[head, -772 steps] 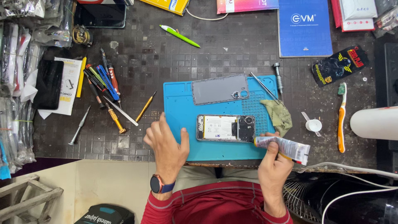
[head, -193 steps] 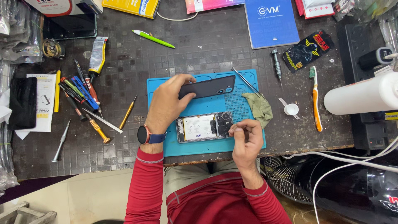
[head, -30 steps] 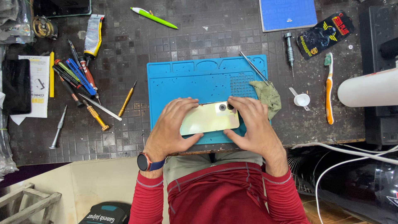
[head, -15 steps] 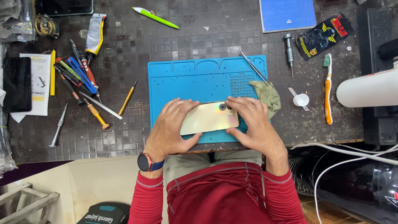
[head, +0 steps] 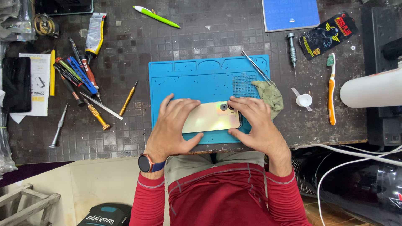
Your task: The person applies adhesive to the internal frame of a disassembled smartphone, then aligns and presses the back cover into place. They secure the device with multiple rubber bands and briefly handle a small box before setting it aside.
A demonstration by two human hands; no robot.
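A smartphone [head: 211, 117] with a pale gold back lies face down on the near half of a blue repair mat [head: 201, 79]. My left hand [head: 171, 129] clasps its left end, fingers on top and thumb along the near edge. My right hand [head: 255, 123] grips the right end, with fingertips resting by the round camera lenses. Both hands press the phone flat against the mat.
Metal tweezers [head: 256, 68] and a greenish cloth [head: 270, 96] lie at the mat's right edge. Several screwdrivers and pry tools [head: 79, 83], a glue tube [head: 95, 37] and a black phone [head: 16, 83] are at the left. A toothbrush [head: 331, 90], small white cup [head: 303, 99] and white roll [head: 370, 88] are at the right.
Earlier the phone lay open on the mat with its back cover apart. Over the last second both hands stay on the closed phone, fingers shifting slightly along its edges.
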